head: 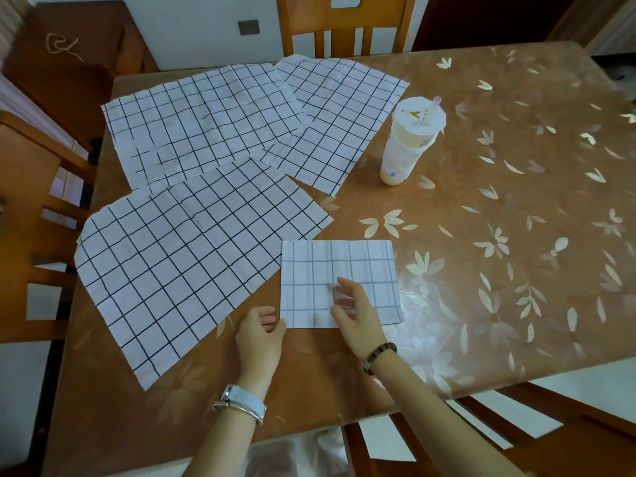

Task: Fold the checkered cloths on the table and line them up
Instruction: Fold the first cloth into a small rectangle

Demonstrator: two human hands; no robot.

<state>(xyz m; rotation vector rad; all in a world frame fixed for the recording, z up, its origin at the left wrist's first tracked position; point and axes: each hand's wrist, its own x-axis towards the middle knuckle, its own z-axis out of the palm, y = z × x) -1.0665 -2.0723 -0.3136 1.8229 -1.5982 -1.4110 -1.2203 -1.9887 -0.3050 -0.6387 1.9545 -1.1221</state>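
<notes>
A small folded checkered cloth (340, 266) lies flat near the table's front edge. My left hand (261, 335) touches its lower left corner with loosely bent fingers. My right hand (358, 308) rests on the cloth's lower middle, fingers spread and nearly straight. Three unfolded white cloths with black grid lines lie spread to the left and behind: the nearest cloth (179, 266), a large cloth (203, 122) behind it, and a third cloth (337, 115) at the back, partly overlapping each other.
A tall plastic drink cup (409, 142) with a straw stands behind the folded cloth, right of the spread cloths. The brown table (499, 235) has a leaf-patterned cover. Wooden chairs stand at the far side (344, 25), the left (24, 208) and the near right (516, 432).
</notes>
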